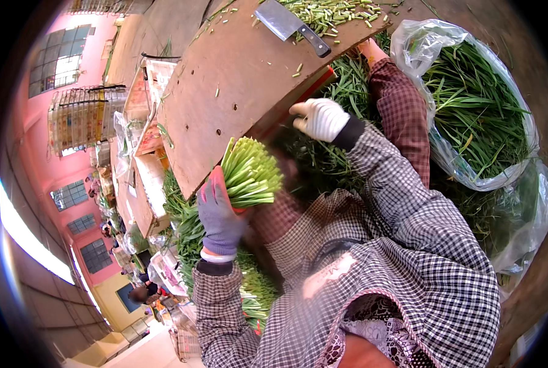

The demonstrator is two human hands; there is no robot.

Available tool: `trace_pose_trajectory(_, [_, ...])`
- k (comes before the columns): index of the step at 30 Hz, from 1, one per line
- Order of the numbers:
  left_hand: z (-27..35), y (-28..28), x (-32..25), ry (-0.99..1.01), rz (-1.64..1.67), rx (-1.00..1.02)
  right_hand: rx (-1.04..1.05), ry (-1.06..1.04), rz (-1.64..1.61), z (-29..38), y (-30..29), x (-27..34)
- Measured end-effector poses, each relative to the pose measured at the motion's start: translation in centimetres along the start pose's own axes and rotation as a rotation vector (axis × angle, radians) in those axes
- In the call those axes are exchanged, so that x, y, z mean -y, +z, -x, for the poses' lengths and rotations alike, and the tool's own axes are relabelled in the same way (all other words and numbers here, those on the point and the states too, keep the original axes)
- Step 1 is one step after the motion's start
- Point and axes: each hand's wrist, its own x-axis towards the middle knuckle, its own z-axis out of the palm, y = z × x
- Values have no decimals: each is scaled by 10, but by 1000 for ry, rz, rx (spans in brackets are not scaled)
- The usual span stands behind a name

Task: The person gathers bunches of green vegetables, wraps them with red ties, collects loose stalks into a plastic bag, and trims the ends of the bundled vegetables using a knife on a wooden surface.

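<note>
My left hand (221, 216), in a grey-purple and red glove, holds a thick bunch of green stalks (251, 172) with the evenly cut ends showing. The bunch is beside the near edge of a brown board table (237, 73). My right hand (322, 118), in a white glove with bare fingertips, holds nothing; thumb and finger are apart. It is in the air below the table edge, over loose green leaves (347, 87). On the table lies a cleaver (292, 27) with a black handle, beside a heap of short cut stalk pieces (329, 14).
A clear plastic bag (432, 119) full of long green leaves stands at my right. Near it is a leg in red checked cloth (400, 110). More bundled greens (255, 280) lie at my left. Beyond the table stand crates (159, 76) and several people in the distance.
</note>
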Motion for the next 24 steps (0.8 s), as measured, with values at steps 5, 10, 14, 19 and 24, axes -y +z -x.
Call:
trace_pose_trajectory(5, [3, -3, -5, -9, -11, 39, 76, 22, -391, -2, -45, 31])
trace_pose_trajectory(10, [11, 0, -3, -6, -50, 71, 276, -209, -728, -16, -51, 114])
trace_pose_trajectory(14, [-3, 0, -9, 70, -81, 9, 37, -158, 106, -36, -5, 14])
trace_pose_trajectory(19, [0, 2, -11, 4, -129, 42, 32, -88, -253, -16, -33, 41])
trace_pose_trajectory(24, [-5, 2, -22, 0, -156, 93, 68, -121, -350, -7, -37, 92])
